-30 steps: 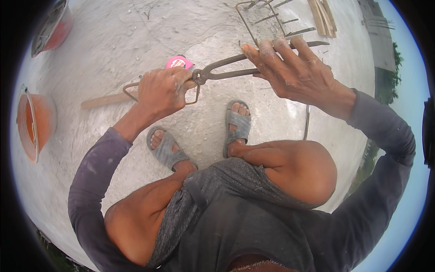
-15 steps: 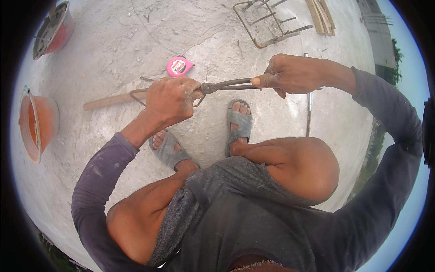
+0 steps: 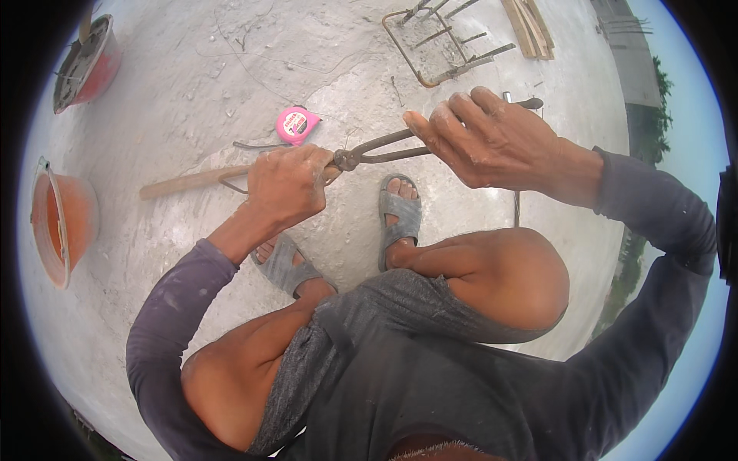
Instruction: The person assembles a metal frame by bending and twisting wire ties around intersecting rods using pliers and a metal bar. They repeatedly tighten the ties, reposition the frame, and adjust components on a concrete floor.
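Observation:
A pair of dark metal pincers [image 3: 347, 160] lies across the space in front of me, its jaw end beside my left fist and its handles spread apart to the right. My right hand [image 3: 492, 142] is loosely curled round those handles, thumb stretched out; one handle tip shows beyond the knuckles. My left hand [image 3: 286, 180] is closed round a wooden stick [image 3: 192, 181], whose end pokes out by the jaws. A bent dark rod [image 3: 233, 184] shows beside that stick; whether the fist holds it too is hidden. Thin wire [image 3: 350, 140] sticks up near the jaws.
A pink tape measure [image 3: 296, 125] rests on the concrete floor [image 3: 177, 100] past my left hand. At left stand an orange bucket [image 3: 77, 215] and a red tub [image 3: 100, 69] of grey mix. Farther off are a steel bar frame [image 3: 446, 46] and wooden strips [image 3: 530, 27].
The pincers' handles have spread apart, and my right hand has loosened, its fingers lifting. My left fist has dropped slightly, still closed on the stick.

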The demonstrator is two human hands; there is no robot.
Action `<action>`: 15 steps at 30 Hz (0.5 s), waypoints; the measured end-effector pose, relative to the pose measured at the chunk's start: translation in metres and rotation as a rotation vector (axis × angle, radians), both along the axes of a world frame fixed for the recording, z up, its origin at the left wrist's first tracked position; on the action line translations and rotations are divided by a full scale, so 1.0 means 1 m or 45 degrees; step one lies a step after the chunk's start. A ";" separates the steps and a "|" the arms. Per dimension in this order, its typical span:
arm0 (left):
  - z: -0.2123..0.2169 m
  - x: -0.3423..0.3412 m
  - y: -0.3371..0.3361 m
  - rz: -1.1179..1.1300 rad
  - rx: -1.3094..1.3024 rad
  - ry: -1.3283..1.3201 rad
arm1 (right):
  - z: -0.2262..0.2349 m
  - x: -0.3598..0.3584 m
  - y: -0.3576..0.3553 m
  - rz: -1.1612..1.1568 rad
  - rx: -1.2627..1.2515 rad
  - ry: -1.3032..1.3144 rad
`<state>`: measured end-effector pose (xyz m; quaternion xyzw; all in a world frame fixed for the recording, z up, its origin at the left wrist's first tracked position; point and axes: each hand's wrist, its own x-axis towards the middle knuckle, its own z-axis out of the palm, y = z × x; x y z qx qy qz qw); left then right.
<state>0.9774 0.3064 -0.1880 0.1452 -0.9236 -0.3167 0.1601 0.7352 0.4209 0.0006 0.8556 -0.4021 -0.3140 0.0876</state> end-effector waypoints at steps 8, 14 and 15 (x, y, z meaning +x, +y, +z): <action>-0.001 0.004 0.002 -0.012 -0.032 -0.033 | -0.001 -0.008 0.002 -0.116 -0.030 -0.233; 0.000 0.005 0.010 -0.072 -0.064 -0.040 | 0.005 -0.010 -0.016 -0.642 0.574 -0.432; 0.001 0.006 0.010 -0.071 -0.062 -0.042 | 0.004 -0.011 -0.020 -0.823 0.702 -0.425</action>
